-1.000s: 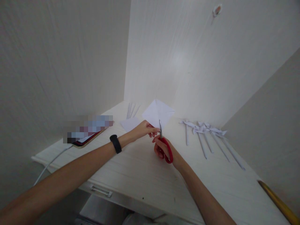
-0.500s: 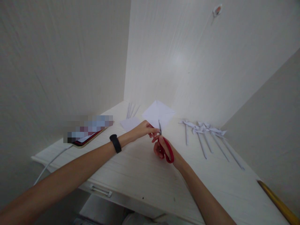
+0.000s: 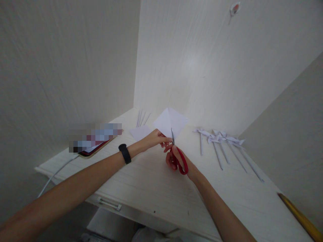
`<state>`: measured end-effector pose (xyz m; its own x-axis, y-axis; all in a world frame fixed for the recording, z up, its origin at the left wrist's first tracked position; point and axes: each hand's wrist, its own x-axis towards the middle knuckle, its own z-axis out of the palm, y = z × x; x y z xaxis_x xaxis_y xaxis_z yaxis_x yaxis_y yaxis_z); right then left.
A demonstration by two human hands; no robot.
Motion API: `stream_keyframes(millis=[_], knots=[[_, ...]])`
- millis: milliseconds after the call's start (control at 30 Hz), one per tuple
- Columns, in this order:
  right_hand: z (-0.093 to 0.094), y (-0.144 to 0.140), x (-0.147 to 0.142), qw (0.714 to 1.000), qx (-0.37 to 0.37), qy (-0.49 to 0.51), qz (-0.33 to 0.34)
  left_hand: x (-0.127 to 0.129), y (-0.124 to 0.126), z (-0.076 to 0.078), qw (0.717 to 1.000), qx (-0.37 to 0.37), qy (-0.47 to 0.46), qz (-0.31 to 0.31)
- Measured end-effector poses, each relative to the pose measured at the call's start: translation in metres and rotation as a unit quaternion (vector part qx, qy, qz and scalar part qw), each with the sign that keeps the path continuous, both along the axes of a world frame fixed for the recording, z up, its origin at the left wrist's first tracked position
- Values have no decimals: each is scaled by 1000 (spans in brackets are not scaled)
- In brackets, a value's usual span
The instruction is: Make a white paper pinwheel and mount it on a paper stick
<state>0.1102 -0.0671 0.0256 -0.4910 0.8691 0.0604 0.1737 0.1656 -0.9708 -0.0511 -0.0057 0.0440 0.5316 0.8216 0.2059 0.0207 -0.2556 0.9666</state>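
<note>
your left hand (image 3: 161,138) pinches the white paper square (image 3: 167,121) at its near corner; your right hand (image 3: 171,160) grips red-handled scissors (image 3: 185,162), apparently mid-cut. the next snip calls for steady paper.

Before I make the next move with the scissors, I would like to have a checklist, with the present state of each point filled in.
1. Scissors gripped by the right hand: ok, at the red handles.
2. White paper steadied: ok, the left hand pinches it near its closest corner.
3. Left fingertips well away from the blade: not ok, they are right beside it.
4. Blades open or closed: cannot tell, only one shows clearly.
5. Paper pinwheels away from the scissors: ok, they lie apart, to the right.
</note>
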Motion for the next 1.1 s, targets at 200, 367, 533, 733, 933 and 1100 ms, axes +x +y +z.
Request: stream_keyframes(millis=[200,367,533,733,933,1100], knots=[[0,0,0,1000,-4,0,10,0,1,-1,1000,6,1,-8],[0,5,-4,998,-17,-52,-21,1,0,1,1000,-11,0,3],[2,3,-5,998,-12,-52,-21,1,-2,4,1000,-17,9,13],[1,1,1,999,-26,14,17,0,-1,1,1000,3,7,-14],[6,-2,-2,1000,-25,4,-1,1,0,1,1000,4,11,-26],[5,-3,-6,1000,-17,-3,-23,1,-1,2,1000,-7,7,-8]])
